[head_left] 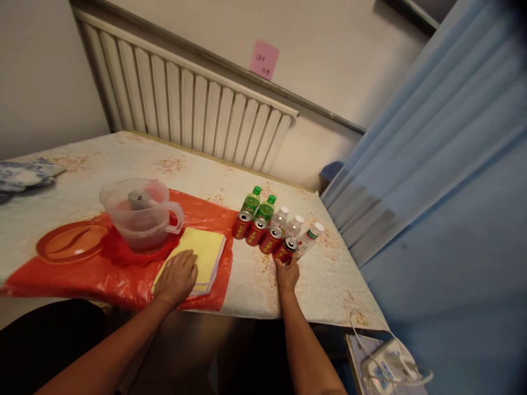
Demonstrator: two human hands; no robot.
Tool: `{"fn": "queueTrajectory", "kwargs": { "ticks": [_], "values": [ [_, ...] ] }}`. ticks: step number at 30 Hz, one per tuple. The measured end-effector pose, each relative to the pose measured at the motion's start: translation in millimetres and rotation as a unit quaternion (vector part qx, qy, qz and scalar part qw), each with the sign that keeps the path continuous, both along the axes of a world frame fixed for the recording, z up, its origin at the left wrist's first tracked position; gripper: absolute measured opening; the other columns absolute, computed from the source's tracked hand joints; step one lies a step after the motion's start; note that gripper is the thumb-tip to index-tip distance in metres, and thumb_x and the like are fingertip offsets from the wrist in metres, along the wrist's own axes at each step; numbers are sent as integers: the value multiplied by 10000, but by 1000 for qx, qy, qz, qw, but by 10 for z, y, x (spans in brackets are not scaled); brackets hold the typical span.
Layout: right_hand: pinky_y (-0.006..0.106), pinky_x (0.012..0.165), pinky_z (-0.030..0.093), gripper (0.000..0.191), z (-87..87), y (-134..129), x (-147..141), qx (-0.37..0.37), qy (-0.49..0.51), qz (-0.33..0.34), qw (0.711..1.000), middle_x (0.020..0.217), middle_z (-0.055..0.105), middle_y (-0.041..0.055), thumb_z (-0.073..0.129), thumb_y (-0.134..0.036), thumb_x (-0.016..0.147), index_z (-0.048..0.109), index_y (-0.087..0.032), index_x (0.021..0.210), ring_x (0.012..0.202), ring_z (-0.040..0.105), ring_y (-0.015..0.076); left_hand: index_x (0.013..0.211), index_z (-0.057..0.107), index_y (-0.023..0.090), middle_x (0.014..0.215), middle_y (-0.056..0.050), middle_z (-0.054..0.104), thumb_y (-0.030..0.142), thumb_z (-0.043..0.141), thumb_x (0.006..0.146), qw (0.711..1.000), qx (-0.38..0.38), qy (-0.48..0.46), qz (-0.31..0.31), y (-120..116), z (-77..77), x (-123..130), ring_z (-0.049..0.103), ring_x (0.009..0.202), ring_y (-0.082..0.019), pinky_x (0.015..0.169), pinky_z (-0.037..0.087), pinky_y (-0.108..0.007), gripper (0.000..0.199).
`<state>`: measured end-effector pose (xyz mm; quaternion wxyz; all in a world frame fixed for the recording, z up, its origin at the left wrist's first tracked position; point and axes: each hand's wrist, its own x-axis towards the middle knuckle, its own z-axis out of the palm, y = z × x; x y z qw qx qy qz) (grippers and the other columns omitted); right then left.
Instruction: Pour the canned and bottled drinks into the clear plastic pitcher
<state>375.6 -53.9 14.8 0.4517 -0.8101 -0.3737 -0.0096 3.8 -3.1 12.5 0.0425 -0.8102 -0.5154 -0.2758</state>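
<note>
My left hand (178, 275) lies flat, fingers stretched out, on a stack of yellow sheets (202, 253), whose lower layers look pale purple. With my right hand (287, 274) I grip the near side of a red drink can (285, 251) at the right end of a row. To its left stand more red cans, among them one red can (270, 241) directly beside it. Behind the cans are two green-capped bottles (252, 202), clear white-capped bottles (280, 217) and a white bottle with a green-and-red label (308, 240). All stand upright on the table.
Left of the yellow stack, a clear plastic jug (138, 219) with a can inside stands on a red plastic sheet (132, 282). A round translucent lid (71, 241) lies beside it. A flowered cloth (206, 178) covers the table. A blue curtain (444, 181) hangs at the right.
</note>
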Motion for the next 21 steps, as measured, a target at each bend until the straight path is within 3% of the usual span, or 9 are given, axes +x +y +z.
{"fn": "queueTrajectory", "kwargs": {
  "ticks": [12, 21],
  "values": [
    [360, 742, 486, 600, 24, -27, -8, -40, 6, -4, 999, 992, 765, 177, 678, -536, 703, 688, -128, 1143, 897, 707, 338, 1139, 679, 180, 1285, -144, 681, 216, 473, 915, 1000, 11, -16, 14, -69, 4, 19, 597, 1240, -288, 1088, 452, -467, 306],
    [383, 730, 487, 646, -50, -30, 26, -74, -17, -16, 997, 942, 760, 169, 595, -646, 708, 678, -158, 1124, 866, 701, 355, 1140, 685, 171, 1282, -165, 682, 185, 470, 914, 999, 7, -39, 8, -122, 24, 19, 599, 1235, -309, 1075, 464, -501, 312]
  ]
}}
